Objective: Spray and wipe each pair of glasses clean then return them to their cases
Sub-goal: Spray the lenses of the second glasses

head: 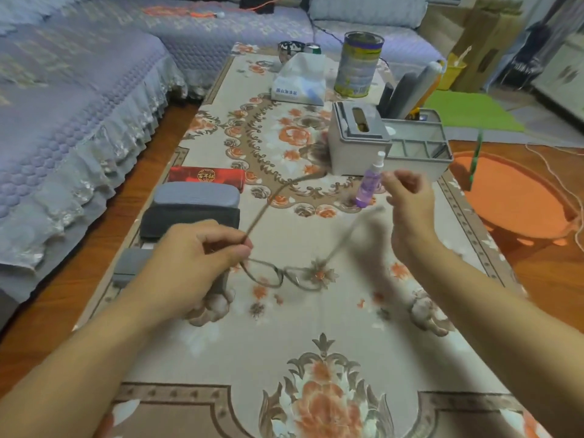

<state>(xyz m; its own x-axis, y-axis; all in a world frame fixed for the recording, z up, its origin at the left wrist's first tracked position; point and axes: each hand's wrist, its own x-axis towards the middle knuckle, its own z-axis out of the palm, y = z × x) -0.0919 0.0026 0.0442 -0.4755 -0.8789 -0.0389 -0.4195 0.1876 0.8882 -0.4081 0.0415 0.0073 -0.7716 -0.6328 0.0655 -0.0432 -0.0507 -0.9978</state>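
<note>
My left hand (192, 263) pinches a thin-framed pair of glasses (284, 276) at the left hinge and holds it just above the floral tablecloth (316, 343). Both temples are spread and point away from me; the right one is blurred. My right hand (407, 200) hovers at that temple's tip, fingers curled, with nothing visible in them. A purple spray bottle (369, 181) stands just left of those fingers. On the table's left side lie a red case (205, 177), a grey case (196, 196) and a dark case (189, 219). Another grey case (132, 267) is partly hidden by my left hand.
A grey tissue box (357, 140) and a desk organizer (417, 147) stand behind the bottle. Farther back are a tissue pack (300, 77) and a tin can (358, 64). A sofa (79, 121) runs along the left; an orange basin (512, 200) sits on the floor to the right.
</note>
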